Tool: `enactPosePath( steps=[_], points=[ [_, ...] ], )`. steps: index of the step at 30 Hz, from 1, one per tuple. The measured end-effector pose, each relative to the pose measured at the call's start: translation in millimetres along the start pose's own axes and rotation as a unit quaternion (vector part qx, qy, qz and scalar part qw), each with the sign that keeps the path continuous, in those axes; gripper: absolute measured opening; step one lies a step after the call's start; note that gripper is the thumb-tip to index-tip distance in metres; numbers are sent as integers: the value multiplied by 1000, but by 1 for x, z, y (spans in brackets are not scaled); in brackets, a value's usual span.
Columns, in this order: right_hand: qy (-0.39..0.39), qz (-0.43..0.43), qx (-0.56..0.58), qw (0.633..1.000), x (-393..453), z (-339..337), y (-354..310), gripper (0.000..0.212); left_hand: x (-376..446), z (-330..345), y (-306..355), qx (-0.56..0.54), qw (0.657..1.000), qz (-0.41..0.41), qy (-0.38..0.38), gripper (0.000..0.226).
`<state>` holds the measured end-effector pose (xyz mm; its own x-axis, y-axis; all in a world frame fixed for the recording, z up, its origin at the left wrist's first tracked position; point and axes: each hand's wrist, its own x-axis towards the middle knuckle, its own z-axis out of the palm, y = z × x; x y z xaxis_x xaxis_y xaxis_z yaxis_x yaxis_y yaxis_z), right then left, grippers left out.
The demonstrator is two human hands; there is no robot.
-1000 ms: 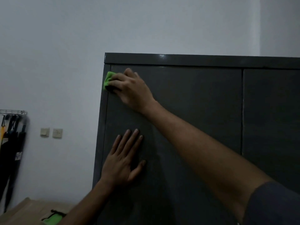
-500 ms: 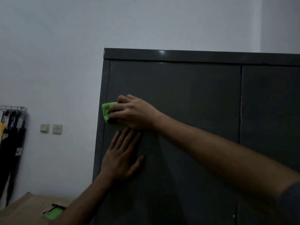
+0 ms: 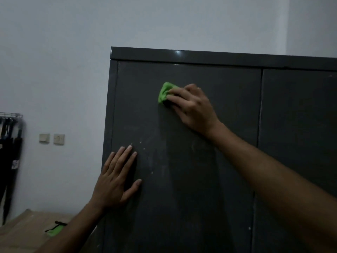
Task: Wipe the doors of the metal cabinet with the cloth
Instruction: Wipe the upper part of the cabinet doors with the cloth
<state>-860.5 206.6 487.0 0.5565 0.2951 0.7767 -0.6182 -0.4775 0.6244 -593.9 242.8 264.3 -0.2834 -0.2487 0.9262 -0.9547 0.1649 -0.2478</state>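
Cabinet doors are what I am cleaning, and my right hand now presses the green cloth on the upper middle of the left door. A moment ago the cloth was at the door's left edge, and before that in the top corner. So I went down the edge and am now wiping across. My right fingers curl over the cloth and hold it tight. My left hand lies flat on the door lower down, fingers straight, holding nothing. I think lots is left: pale specks show lower on this door, and the right door looks untouched.
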Motion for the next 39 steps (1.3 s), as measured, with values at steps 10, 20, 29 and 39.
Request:
enactPosePath(
  steps=[10, 20, 29, 39],
  points=[
    [-18, -48, 16, 999, -26, 9, -26, 28, -15, 10, -10, 25, 999, -6, -23, 83],
    [-57, -107, 14, 992, -32, 22, -55, 31, -16, 12, -11, 22, 1000, -4, -15, 83],
    [-127, -210, 20, 969, -15, 34, -81, 38, -18, 14, -13, 14, 1000, 5, 0, 83],
    [-181, -185, 30, 966, 28, 56, -121, 45, -19, 16, -14, -3, 1000, 3, 3, 82]
  ],
)
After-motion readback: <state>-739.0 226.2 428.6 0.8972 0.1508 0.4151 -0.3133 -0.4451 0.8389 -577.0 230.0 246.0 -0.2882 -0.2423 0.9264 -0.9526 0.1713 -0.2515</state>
